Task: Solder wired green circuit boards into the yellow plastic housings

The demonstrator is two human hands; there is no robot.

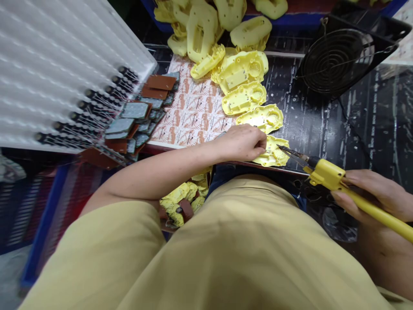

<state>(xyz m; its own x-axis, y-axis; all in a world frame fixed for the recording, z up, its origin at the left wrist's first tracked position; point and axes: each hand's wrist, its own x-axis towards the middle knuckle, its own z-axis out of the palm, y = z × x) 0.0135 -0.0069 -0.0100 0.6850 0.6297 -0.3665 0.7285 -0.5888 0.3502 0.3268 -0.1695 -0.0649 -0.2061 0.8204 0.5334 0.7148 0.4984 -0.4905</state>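
My left hand [247, 142] is closed in a pinch over the left end of the nearest yellow plastic shell [277, 151]; what is between the fingertips is hidden. That shell lies at the table's front edge with its inside facing up. In my right hand [374, 193] is a yellow soldering iron [329, 174], gripped by its handle. Its dark tip reaches left to the shell, just beside my left fingers. Behind, more open shells lie in a row, including one partly behind my left hand [263, 117] and another farther back [244, 98].
Yellow housings [201, 32] are heaped at the back. A black fan [335, 60] stands back right. Brown and grey circuit boards [134, 110] are stacked at left, beside wired black cylindrical parts [87, 116] on a white ribbed sheet [64, 51]. A blue crate [45, 224] is lower left.
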